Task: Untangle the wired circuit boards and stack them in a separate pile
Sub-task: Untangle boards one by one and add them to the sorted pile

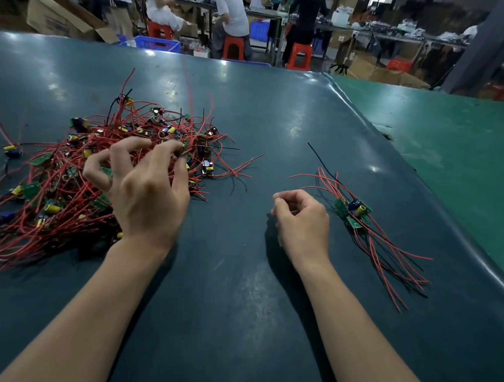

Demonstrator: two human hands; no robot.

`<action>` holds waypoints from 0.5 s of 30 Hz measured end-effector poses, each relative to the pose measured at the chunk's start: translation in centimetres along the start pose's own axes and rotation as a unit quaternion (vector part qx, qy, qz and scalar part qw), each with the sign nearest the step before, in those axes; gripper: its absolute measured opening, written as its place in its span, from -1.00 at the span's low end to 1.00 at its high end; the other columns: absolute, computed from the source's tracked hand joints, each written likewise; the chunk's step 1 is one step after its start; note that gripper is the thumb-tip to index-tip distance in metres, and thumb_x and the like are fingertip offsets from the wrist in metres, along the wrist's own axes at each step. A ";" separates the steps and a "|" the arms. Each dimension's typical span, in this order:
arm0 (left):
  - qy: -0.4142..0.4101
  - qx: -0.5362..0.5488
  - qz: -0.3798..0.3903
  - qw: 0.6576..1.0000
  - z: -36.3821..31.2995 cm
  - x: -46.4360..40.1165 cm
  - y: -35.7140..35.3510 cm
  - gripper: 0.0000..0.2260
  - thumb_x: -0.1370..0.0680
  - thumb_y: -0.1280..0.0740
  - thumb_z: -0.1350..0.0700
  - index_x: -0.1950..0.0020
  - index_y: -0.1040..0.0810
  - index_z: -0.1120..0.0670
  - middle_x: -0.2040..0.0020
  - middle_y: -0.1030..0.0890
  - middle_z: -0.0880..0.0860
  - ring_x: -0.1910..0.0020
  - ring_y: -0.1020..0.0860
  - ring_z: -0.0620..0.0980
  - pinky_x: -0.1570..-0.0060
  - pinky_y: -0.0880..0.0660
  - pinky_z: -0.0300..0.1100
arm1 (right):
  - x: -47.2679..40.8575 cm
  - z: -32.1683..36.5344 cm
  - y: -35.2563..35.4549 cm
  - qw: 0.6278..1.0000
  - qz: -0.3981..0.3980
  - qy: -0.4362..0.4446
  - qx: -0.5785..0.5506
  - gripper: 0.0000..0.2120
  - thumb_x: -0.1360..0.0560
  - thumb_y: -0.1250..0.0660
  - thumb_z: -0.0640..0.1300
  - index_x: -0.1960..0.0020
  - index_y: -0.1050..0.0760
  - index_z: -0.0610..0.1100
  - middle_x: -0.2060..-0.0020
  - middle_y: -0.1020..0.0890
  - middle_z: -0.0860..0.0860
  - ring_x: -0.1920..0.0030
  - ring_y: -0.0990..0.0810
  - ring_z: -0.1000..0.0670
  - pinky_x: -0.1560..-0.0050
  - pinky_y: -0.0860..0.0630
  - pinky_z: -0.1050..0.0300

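- At ten o'clock on the dark table (pixel 240 278), my left hand (pixel 145 194) claws into the tangled heap (pixel 100 168), fingers curled among red wires
- At three o'clock, the sorted pile (pixel 353 212) lies beside my right hand (pixel 302 219), loosely curled, holding nothing I can see
- Twelve o'clock: seated workers, red stools (pixel 233 46), blue crate (pixel 156 44); its lettering is unreadable

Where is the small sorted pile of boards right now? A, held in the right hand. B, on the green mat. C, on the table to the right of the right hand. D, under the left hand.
C: the sorted pile lies on the dark table just right of the right hand, which holds nothing, while the left hand digs into the tangle.
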State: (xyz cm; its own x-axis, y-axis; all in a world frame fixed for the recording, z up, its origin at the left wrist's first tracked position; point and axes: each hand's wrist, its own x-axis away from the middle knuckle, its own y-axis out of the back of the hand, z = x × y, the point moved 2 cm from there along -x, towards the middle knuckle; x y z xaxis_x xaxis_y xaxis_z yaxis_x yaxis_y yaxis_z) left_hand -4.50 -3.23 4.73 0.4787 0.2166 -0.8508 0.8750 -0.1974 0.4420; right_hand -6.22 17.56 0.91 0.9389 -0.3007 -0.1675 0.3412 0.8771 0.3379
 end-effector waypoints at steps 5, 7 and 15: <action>-0.144 0.106 -0.013 0.984 -2.6 1.2 -0.2 -0.87 -0.58 -0.37 0.14 -0.08 -0.67 0.12 0.12 -0.68 0.02 0.03 -0.54 0.10 -0.04 -0.34 0.00 | 1.3 1.9 -0.5 0.958 0.146 0.010 -0.246 -0.92 -0.53 -0.39 -0.13 0.06 -0.61 -0.14 0.31 -0.64 -0.02 0.43 -0.53 0.10 0.54 -0.41 0.25; -0.196 0.147 0.048 0.968 -3.4 1.9 -0.6 -0.86 -0.59 -0.35 0.14 -0.07 -0.67 0.13 0.04 -0.70 0.02 0.07 -0.60 0.11 -0.02 -0.41 0.01 | 2.0 2.4 -1.1 0.926 0.222 -0.017 -0.305 -0.75 -0.48 -0.36 0.00 0.02 -0.59 -0.18 0.27 -0.64 -0.03 0.42 -0.55 0.07 0.60 -0.40 0.27; -0.260 0.295 0.122 0.911 -3.7 2.4 -1.6 -0.85 -0.46 -0.39 0.44 0.10 -0.68 0.23 -0.02 -0.70 0.06 0.06 -0.66 0.09 0.04 -0.58 -0.03 | 1.1 2.0 -1.1 0.912 0.201 -0.084 -0.347 -0.91 -0.57 -0.32 -0.18 0.06 -0.60 -0.15 0.24 -0.70 -0.03 0.32 -0.68 0.02 0.49 -0.50 0.25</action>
State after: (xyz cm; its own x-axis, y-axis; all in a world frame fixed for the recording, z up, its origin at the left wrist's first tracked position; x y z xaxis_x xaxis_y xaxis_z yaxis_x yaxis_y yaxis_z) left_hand -4.51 1.10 3.04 0.4202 -0.3555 -0.8349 0.4818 -0.6923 0.5372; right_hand -5.48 15.57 2.19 0.9955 0.0948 0.0043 -0.0878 0.9378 -0.3359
